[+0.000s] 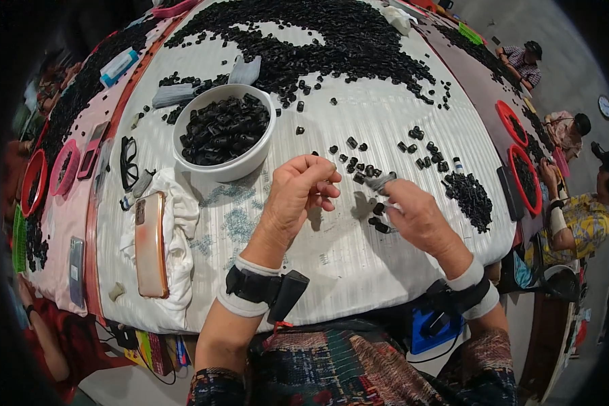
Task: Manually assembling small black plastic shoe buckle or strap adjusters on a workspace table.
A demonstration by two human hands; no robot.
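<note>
My left hand (299, 195) is raised over the white cloth, fingers curled and thumb pressed to the forefinger. Whatever it may pinch is too small or hidden to make out. Lower right of it, my right hand (416, 215) reaches over some small black plastic pieces (377, 220), thumb and fingers apart. A grey cover (380, 181) sits on one of its fingers. Just beyond lie more loose black pieces (363, 168). To the left stands a white bowl (183, 150) heaped with black pieces (227, 128). A pile of thin black parts (468, 201) lies at the right.
A large spread of black pieces (304, 51) covers the far table. At left are a phone (149, 245) on a white rag (179, 271), eyeglasses (128, 162) and small clear bits (237, 223). Red baskets (525, 177) and other people (578, 220) are along the right side.
</note>
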